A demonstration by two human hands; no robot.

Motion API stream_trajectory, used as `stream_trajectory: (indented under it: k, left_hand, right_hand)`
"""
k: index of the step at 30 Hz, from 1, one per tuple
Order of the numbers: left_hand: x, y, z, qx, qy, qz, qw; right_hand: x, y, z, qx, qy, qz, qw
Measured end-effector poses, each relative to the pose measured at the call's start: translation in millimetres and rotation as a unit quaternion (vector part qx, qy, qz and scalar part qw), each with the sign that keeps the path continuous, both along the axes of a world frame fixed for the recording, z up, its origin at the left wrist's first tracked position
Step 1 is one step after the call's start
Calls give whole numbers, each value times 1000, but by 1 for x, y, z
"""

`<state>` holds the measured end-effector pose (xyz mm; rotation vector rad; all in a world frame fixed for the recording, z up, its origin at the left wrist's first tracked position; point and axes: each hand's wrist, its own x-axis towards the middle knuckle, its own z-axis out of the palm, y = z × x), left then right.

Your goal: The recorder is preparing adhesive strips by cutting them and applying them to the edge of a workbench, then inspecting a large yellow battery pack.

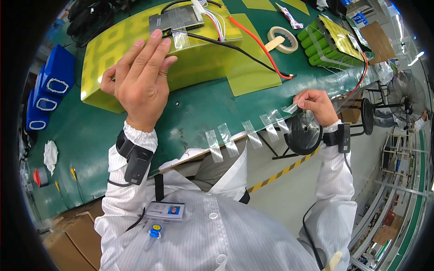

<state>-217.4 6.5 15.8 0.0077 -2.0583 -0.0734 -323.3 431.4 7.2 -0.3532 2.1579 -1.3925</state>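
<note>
A large battery pack wrapped in yellow-green sheet lies on the green table, with a circuit board on top held by clear tape. White, black and red wires run from that end. My left hand rests against the pack, fingers stretched out, fingertips by the board's lower edge and the taped black cable. At the table's front edge my right hand pinches the end of a strip of clear tape. Several more strips hang along that edge to its left.
A masking tape roll and a green cell pack lie at the far right of the table. Blue bins stand at the left, near a crumpled white tissue. A round black stool is below the front edge.
</note>
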Motion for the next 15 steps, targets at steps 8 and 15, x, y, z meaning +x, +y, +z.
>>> stream_trajectory:
  k: [8,15]
  left_hand:
    - [2,-1,2,-9,3,0,1000]
    - [-2,2,-2,5,19,-5,1000]
  right_hand:
    - [-3,0,-5,-40,-12,-5,999]
    - [-3,4,-2,-61,-18,-27,998]
